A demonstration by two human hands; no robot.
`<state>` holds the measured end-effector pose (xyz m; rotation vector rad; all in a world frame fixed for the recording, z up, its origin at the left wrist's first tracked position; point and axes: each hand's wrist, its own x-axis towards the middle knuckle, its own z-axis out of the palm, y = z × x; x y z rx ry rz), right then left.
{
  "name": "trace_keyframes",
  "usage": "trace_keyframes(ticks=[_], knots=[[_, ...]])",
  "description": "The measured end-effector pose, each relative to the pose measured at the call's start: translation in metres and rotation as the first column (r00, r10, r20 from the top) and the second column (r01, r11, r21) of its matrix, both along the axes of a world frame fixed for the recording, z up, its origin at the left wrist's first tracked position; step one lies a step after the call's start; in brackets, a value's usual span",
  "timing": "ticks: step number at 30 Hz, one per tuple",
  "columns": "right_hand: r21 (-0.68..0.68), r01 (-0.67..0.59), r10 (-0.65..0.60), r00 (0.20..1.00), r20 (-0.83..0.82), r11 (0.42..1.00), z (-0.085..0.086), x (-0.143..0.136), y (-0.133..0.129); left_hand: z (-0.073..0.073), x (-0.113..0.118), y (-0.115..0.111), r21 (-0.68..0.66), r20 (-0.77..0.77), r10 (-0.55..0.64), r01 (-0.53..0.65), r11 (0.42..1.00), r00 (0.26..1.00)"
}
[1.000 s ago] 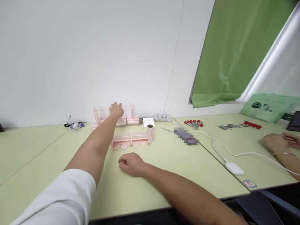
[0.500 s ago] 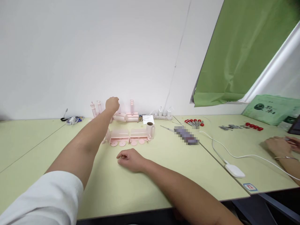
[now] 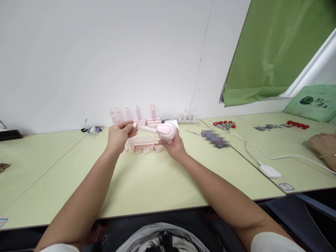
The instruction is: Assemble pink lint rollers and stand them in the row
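Note:
My left hand (image 3: 118, 135) pinches the pink-capped end of a clear tube (image 3: 147, 128), held level above the table. My right hand (image 3: 175, 147) is wrapped round a pale pink rounded part (image 3: 167, 132). The tube's right end meets this part; whether the two are joined I cannot tell. Beneath and behind them stand pink trays with clear covers (image 3: 143, 141), partly hidden by my hands. Pink discs (image 3: 146, 151) lie along their front. Against the wall, several pink-topped clear tubes (image 3: 127, 113) stand upright in a row.
A power strip (image 3: 193, 121) with chargers sits by the wall. To the right are a blurred-out purplish object (image 3: 215, 139), red-ended metal pieces (image 3: 225, 125), a white cable and a white pad (image 3: 270, 171). A co-worker's hand (image 3: 324, 147) rests at far right. Bundled cable (image 3: 92, 130) lies left.
My left hand has come back from the row by the wall with the tube. My right hand has risen from the table and now grips the pink rounded part. The view has shifted.

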<state>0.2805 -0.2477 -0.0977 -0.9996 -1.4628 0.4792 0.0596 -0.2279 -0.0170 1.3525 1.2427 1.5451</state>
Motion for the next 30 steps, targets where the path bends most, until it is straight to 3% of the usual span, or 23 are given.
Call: trace_keyframes(ticks=[1, 3, 5, 8, 10, 16, 22, 30], knots=[[-0.02, -0.016, 0.017, 0.999, 0.034, 1.0, 0.002, 0.002, -0.003, -0.014, -0.005, -0.003, -0.037, -0.04, 0.019, -0.021, 0.999, 0.999], [-0.076, -0.027, 0.034, 0.995, 0.099, 0.997, 0.004, 0.004, -0.006, -0.038, -0.012, -0.004, -0.018, -0.278, 0.083, -0.092, 0.996, 0.957], [-0.116, -0.035, 0.051, 0.989, 0.141, 0.993, 0.003, 0.003, -0.007, -0.052, -0.011, -0.005, 0.131, -0.557, 0.163, -0.108, 0.986, 0.815], [-0.188, -0.077, 0.107, 0.981, 0.16, 0.979, -0.001, 0.0, -0.005, -0.059, 0.001, -0.014, 0.322, -0.768, 0.197, 0.101, 0.941, 0.609], [-0.224, -0.122, 0.164, 0.97, 0.18, 0.967, -0.005, -0.001, -0.004, -0.061, 0.011, -0.022, 0.29, -0.838, 0.116, 0.253, 0.923, 0.534], [-0.224, -0.231, 0.278, 0.938, 0.206, 0.947, -0.011, 0.0, -0.003, -0.069, 0.015, -0.021, 0.15, -0.846, -0.02, 0.275, 0.95, 0.533], [-0.102, -0.272, 0.287, 0.942, 0.177, 0.957, -0.011, 0.002, -0.001, -0.071, 0.012, -0.019, 0.156, -0.858, -0.015, 0.289, 0.945, 0.514], [-0.126, -0.314, 0.328, 0.939, 0.108, 0.941, -0.014, 0.003, 0.004, -0.069, 0.014, -0.02, 0.058, -0.843, -0.039, 0.164, 0.985, 0.536]])
